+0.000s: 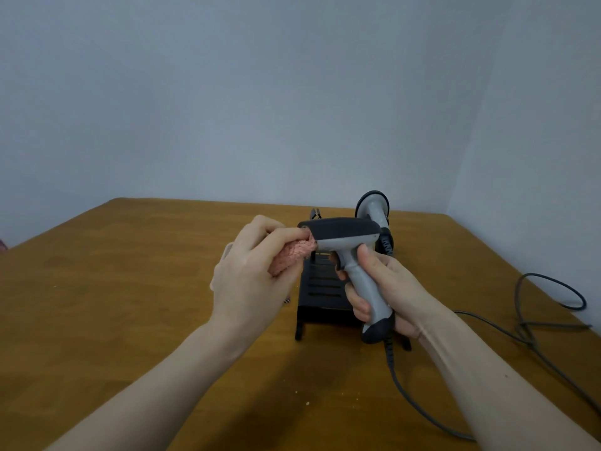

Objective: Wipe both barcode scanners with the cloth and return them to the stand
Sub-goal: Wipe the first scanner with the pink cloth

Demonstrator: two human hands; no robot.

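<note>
Two hands are working above the surface (130, 288): I'm gripping one scanner (344, 237) by its handle with my right hand (387, 288), steadying it while my left hand (250, 275) is pinching the cloth (291, 255) against its nose; the other scanner (374, 206) is waiting in the stand (322, 288).

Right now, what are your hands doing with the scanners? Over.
Left hand presses pink cloth on held scanner nose. Right hand grips its handle. Second scanner behind stand. Nothing blocking.

Soft, dim overhead light is casting diffuse shadows on the counter (130, 288); wide-angle distortion is bowing edges.
</note>
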